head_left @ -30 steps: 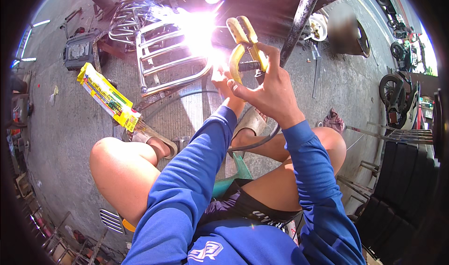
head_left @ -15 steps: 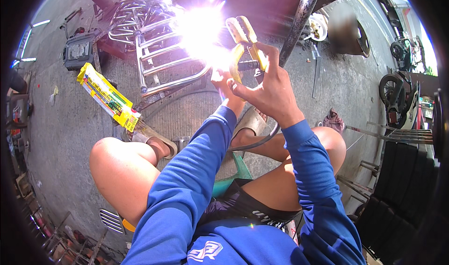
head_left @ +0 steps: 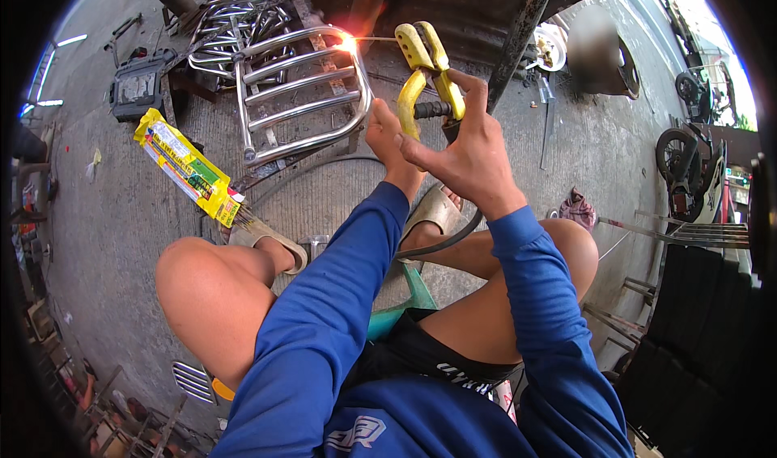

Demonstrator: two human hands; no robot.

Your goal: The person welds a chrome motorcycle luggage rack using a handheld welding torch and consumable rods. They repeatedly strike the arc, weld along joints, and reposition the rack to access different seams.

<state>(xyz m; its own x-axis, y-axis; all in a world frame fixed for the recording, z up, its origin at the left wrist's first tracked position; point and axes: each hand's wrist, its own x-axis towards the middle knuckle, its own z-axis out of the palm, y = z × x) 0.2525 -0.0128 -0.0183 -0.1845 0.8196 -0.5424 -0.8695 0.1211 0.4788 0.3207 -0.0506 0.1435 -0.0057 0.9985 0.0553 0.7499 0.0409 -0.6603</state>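
Note:
My right hand (head_left: pixel 477 154) grips a yellow welding electrode holder (head_left: pixel 415 49), its fingers and thumb around the handles. A thin welding rod (head_left: pixel 379 39) runs left from the jaws toward a small orange-white glow at the far right corner of a shiny metal rack (head_left: pixel 303 116) of bent tube with crossbars. My left hand (head_left: pixel 394 138) is closed beside the rack's right side, just left of the holder's lower handle. Its fingers are partly hidden, and what they hold cannot be made out. A dark cable (head_left: pixel 453 239) hangs below the holder.
A yellow packet of welding rods (head_left: pixel 184 167) lies left of the rack. More metal racks (head_left: pixel 235 21) are piled behind it. A hammer (head_left: pixel 314 242) is on the floor between my feet. A dark slanted post (head_left: pixel 522 37) stands beyond my right hand; a dark case (head_left: pixel 144 86) sits far left.
The blinding white arc over the rack's corner has died to a small orange glow, with a few sparks above. The rod and rack now show clearly. My hands have barely moved.

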